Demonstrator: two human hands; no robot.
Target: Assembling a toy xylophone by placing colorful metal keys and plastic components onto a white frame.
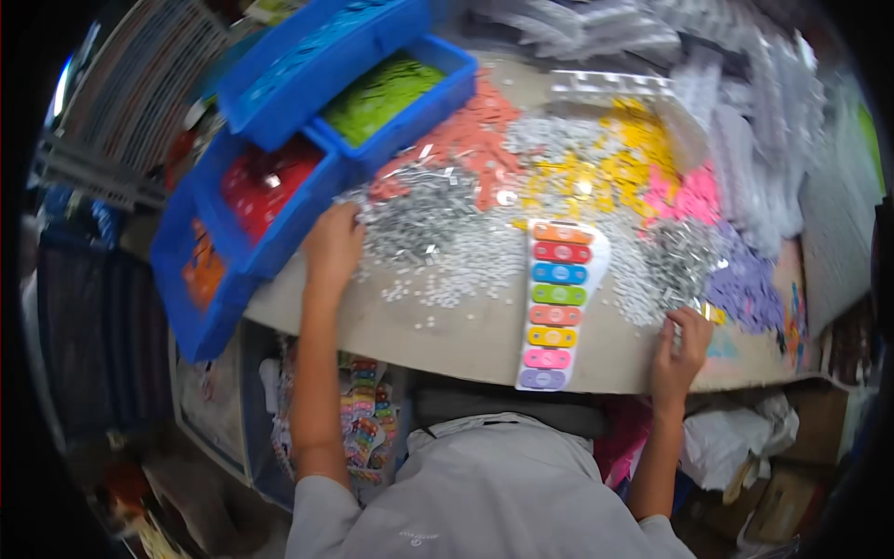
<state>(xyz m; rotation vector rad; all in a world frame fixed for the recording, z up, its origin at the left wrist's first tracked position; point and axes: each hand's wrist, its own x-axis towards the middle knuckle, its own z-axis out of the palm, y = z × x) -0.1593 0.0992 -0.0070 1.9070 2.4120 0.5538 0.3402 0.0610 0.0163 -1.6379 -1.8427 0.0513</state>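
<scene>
A white toy-xylophone-shaped board point(602, 252) carries a column of coloured bars, orange at the top to purple at the bottom. It lies at the table's near edge, between my hands and untouched. My left hand point(333, 242) is closed at the left rim of a pile of small silver metal pieces point(424, 214), beside the blue bins. My right hand point(683, 349) has its fingertips pinched together at the lower edge of a second silver pile point(684, 256). What either hand holds, if anything, is too small or blurred to make out. Small white pieces point(466, 270) are scattered between the silver piles.
Blue bins point(209, 321) at the left hold red, orange, green and blue pieces. Loose coral point(480, 126), yellow point(643, 135), pink point(698, 194) and purple pieces point(745, 284) lie farther back and right. Clear plastic packaging point(754, 140) is heaped behind. Finished-looking coloured boards point(363, 410) sit below the table.
</scene>
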